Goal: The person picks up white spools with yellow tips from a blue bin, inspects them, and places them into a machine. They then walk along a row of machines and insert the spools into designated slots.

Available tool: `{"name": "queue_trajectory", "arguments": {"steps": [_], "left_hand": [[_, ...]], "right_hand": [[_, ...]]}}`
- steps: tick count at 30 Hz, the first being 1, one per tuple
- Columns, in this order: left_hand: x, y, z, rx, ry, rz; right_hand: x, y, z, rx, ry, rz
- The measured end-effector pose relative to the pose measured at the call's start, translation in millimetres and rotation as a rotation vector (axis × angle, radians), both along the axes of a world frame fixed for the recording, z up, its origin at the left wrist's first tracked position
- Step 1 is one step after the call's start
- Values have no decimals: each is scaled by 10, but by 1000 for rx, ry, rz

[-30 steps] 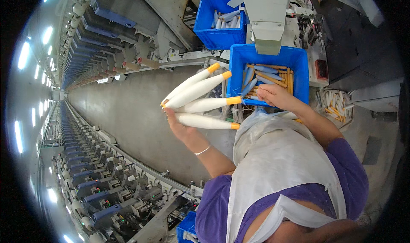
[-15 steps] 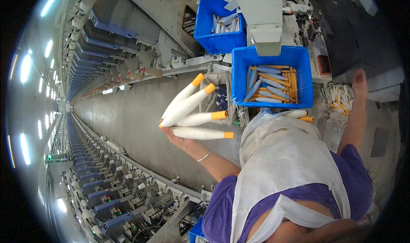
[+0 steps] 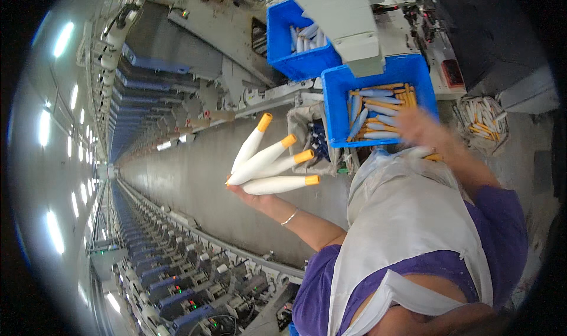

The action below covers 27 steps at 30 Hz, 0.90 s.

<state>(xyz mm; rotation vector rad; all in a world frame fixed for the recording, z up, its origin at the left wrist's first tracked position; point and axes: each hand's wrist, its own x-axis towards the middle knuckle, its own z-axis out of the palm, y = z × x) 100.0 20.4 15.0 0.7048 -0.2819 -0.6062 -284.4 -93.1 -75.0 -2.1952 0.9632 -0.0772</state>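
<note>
My left hand [image 3: 251,197] grips several white yarn bobbins [image 3: 260,160] by their lower ends; they fan out, with orange tube ends pointing up and to the right. Smeared by motion, my right hand [image 3: 418,127] is over the near right side of a blue crate [image 3: 434,99]. Whether its fingers hold anything does not show. Inside that crate lie orange tubes and pale blue-white bobbins [image 3: 378,112]. More bobbins [image 3: 422,152] poke out at the top of my white apron [image 3: 407,218], just below the crate.
A second blue crate [image 3: 295,67] with pale bobbins stands farther back. A sack [image 3: 485,123] of white and orange bobbins sits at the right. Long rows of spinning machinery [image 3: 177,271] line both sides of the grey aisle floor [image 3: 177,158]. A pale machine housing [image 3: 348,23] overhangs the crates.
My right hand has swung from the far right, beside the sack, inward to the blue crate. The left hand still keeps its bobbins, fanned slightly differently. The whole view has shifted a little.
</note>
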Motion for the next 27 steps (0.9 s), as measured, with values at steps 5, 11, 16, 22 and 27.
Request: {"name": "queue_trajectory", "arguments": {"steps": [5,11,16,22,27], "left_hand": [[336,381,-171,9,-83,71],[346,264,-11,-53,17,31],[14,-191,192,-38,39,-129],[-145,-376,267,-56,-40,-258],[180,-47,185,-67,129,-95]], "right_hand": [[-3499,-224,-1014,540,-1534,-1223],[-4427,-213,-1410,102,-1723,-1774],[-959,-446,-413,268,-813,-723],[783,459,189,660,-545,294],[-920,-70,18,446,-944,-693]]}}
